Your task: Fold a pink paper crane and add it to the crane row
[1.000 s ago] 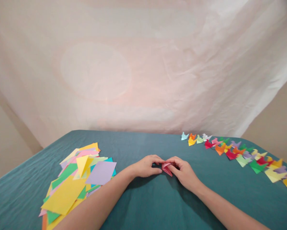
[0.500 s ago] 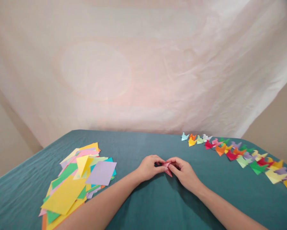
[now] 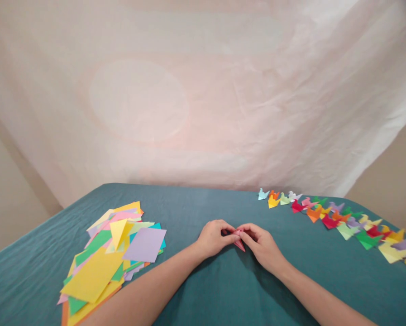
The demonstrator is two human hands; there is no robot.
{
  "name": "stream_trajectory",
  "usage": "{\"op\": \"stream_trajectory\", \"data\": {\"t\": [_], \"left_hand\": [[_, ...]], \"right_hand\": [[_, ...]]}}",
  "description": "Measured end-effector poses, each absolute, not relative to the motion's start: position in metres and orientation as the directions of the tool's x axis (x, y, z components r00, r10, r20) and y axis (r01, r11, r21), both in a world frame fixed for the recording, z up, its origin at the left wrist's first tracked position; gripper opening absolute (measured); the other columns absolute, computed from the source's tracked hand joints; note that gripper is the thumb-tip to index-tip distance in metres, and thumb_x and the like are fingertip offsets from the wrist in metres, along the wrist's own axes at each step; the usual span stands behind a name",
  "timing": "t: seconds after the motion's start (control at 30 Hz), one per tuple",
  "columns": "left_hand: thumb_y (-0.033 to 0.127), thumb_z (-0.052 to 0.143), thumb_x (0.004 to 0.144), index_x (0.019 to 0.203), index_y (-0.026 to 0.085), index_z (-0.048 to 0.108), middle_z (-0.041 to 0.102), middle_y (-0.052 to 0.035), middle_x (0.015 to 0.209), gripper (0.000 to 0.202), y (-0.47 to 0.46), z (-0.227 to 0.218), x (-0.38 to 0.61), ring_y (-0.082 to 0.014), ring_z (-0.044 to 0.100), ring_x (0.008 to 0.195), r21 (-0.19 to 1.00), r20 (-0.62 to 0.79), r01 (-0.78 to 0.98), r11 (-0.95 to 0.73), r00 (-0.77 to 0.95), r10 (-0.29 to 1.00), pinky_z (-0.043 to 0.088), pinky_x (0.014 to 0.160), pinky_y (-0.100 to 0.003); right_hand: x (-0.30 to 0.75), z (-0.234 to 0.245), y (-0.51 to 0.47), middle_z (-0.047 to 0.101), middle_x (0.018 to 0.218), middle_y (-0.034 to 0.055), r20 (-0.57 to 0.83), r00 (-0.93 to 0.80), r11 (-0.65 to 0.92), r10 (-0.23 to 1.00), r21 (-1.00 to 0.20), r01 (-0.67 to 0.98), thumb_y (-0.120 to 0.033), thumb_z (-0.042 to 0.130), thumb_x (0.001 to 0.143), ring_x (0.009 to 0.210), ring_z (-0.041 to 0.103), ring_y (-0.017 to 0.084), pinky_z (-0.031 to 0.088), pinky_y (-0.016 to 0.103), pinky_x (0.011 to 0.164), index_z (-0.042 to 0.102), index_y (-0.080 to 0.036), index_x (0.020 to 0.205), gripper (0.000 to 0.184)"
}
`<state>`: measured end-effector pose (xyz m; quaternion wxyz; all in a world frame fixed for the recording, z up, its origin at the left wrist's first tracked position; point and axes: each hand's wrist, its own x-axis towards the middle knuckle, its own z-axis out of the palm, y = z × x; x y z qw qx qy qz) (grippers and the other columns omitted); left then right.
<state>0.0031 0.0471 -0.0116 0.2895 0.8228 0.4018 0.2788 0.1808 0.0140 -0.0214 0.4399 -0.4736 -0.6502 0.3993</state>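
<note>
Two bare forearms reach in from 6 o'clock across a bench (image 3: pixel 203 290) draped in teal cloth. At the middle, the left hand (image 3: pixel 213 237) and right hand (image 3: pixel 262 244) meet. The fingers of both are pinched on a small pink folded paper (image 3: pixel 239 244) low against the cloth. At 9 o'clock of the hands lies a loose pile of coloured paper squares (image 3: pixel 111 253). From 3 toward 1 o'clock runs a row of folded paper birds (image 3: pixel 338 220). Behind hangs a creased pale sheet (image 3: pixel 203 90).

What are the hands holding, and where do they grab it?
A small pink folded paper. The left hand pinches its left side and the right hand its right side, near the top; its lower tip pokes out between them.
</note>
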Motion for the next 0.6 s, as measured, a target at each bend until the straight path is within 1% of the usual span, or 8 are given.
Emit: {"op": "stream_trajectory", "data": {"t": [0.17,0.33,0.5,0.6], "left_hand": [[0.043,0.056,0.08,0.089,0.02,0.07,0.067,-0.0021,0.082,0.028,0.0458,-0.0112,0.0041,-0.0144,0.058,0.072,0.705,0.216,0.511,-0.492,0.506,0.835,0.042,0.066,-0.021],[0.041,0.056,0.08,0.089,0.02,0.07,0.067,-0.0013,0.082,0.027,0.0464,-0.0136,0.0056,-0.0139,0.059,0.072,0.7,0.225,0.52,-0.49,0.491,0.842,0.042,0.065,-0.021],[0.04,0.054,0.081,0.088,0.021,0.07,0.066,-0.0013,0.082,0.026,0.0467,-0.0154,0.0062,-0.0137,0.059,0.072,0.693,0.243,0.523,-0.496,0.478,0.844,0.042,0.065,-0.021],[0.041,0.053,0.082,0.087,0.02,0.07,0.066,-0.0015,0.081,0.027,0.0468,-0.0163,0.0064,-0.0135,0.059,0.072,0.697,0.249,0.52,-0.494,0.471,0.847,0.042,0.064,-0.021]], "right_hand": [[0.1813,-0.0213,0.0133,0.067,0.085,0.005,0.204,-0.163,0.243,0.965,-0.931,0.273,-0.043,0.052,0.082,0.078,0.062,0.019,0.048,0.029,0.073,0.06,-0.017,0.09,0.029],[0.1807,-0.0201,0.0116,0.066,0.087,0.0052,0.212,-0.164,0.251,0.963,-0.93,0.269,-0.039,0.05,0.084,0.079,0.062,0.018,0.048,0.028,0.073,0.059,-0.016,0.094,0.026],[0.1783,-0.0233,0.0109,0.065,0.082,0.0046,0.217,-0.165,0.257,0.962,-0.924,0.284,-0.033,0.051,0.084,0.074,0.062,0.017,0.049,0.029,0.069,0.056,-0.016,0.097,0.022],[0.1774,-0.0269,0.0113,0.064,0.08,0.0035,0.239,-0.168,0.281,0.956,-0.908,0.309,-0.03,0.052,0.082,0.071,0.061,0.016,0.05,0.03,0.068,0.053,-0.016,0.101,0.023]]}}
